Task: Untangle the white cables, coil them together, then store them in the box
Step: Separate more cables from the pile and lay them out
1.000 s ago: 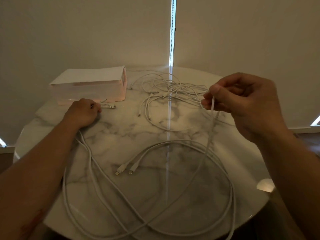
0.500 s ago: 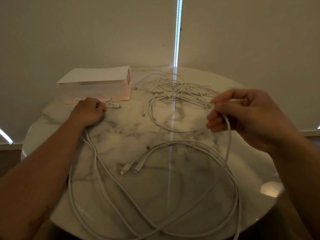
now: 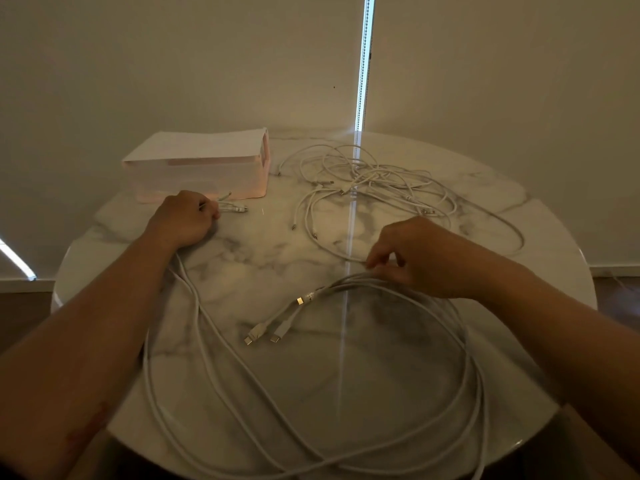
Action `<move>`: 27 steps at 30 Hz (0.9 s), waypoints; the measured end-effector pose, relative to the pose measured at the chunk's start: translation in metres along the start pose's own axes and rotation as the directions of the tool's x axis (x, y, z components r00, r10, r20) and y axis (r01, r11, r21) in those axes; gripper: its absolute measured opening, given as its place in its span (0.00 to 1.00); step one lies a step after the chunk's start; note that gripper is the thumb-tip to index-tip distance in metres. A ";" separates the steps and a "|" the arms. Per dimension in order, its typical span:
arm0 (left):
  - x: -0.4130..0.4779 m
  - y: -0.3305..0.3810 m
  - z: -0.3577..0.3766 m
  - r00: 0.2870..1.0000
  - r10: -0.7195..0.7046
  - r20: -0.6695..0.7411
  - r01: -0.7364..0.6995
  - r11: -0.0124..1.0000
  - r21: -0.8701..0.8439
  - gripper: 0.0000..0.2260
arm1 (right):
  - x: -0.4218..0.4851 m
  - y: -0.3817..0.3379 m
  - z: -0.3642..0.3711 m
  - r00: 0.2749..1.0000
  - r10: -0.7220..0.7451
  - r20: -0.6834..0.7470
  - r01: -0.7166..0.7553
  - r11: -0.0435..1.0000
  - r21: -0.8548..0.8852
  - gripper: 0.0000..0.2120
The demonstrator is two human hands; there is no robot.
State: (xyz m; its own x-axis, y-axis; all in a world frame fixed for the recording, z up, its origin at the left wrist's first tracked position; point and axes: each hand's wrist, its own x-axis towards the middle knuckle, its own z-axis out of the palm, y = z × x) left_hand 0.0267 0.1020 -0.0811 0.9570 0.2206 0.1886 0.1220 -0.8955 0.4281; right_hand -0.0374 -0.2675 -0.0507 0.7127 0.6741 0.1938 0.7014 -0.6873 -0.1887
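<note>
Several white cables [image 3: 214, 344] lie in long loops across the near half of the round marble table [image 3: 263, 251]. My left hand [image 3: 185, 216] grips their ends just in front of the translucent pink box [image 3: 197, 174], with plugs [image 3: 235, 207] poking out of the fist. My right hand [image 3: 422, 254] is down on the loop's far side, its fingers pinching the cables there. Two loose plug ends [image 3: 265, 336] lie at the table's centre. A tangled heap of thinner white cables [image 3: 367, 181] sits at the back.
A white lid [image 3: 201, 145] covers the box at the table's back left. The table's rim runs close behind the heap and round the right side. A bright slit of light [image 3: 363, 64] falls between two window blinds.
My right hand has dropped from the air to the table, bringing its cable down onto the loop. The left hand has stayed by the box.
</note>
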 end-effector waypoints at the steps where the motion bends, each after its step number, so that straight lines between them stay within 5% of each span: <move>1: -0.001 0.000 0.000 1.000 -0.002 0.001 0.002 1.000 -0.004 0.12 | 0.004 0.001 0.005 1.000 0.002 0.020 -0.002 1.000 -0.014 0.05; 12: 0.000 0.002 0.000 0.999 -0.022 -0.033 0.022 1.000 -0.008 0.13 | 0.020 -0.009 -0.009 0.993 -0.065 -0.094 0.071 0.996 0.059 0.02; 20: -0.003 0.009 -0.004 0.999 0.026 -0.031 -0.024 0.997 0.069 0.10 | 0.017 -0.018 0.011 0.976 -0.188 0.105 0.173 0.975 0.139 0.14; 27: -0.003 0.000 -0.031 0.988 -0.123 0.092 0.097 0.964 0.248 0.11 | 0.022 -0.018 0.017 0.973 -0.221 0.072 0.217 0.974 0.068 0.02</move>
State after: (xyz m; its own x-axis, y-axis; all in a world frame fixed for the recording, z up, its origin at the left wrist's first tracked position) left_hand 0.0158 0.1139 -0.0539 0.9549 0.2923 0.0519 0.2755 -0.9376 0.2121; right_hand -0.0343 -0.2360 -0.0594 0.5384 0.8271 0.1612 0.8379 -0.5049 -0.2076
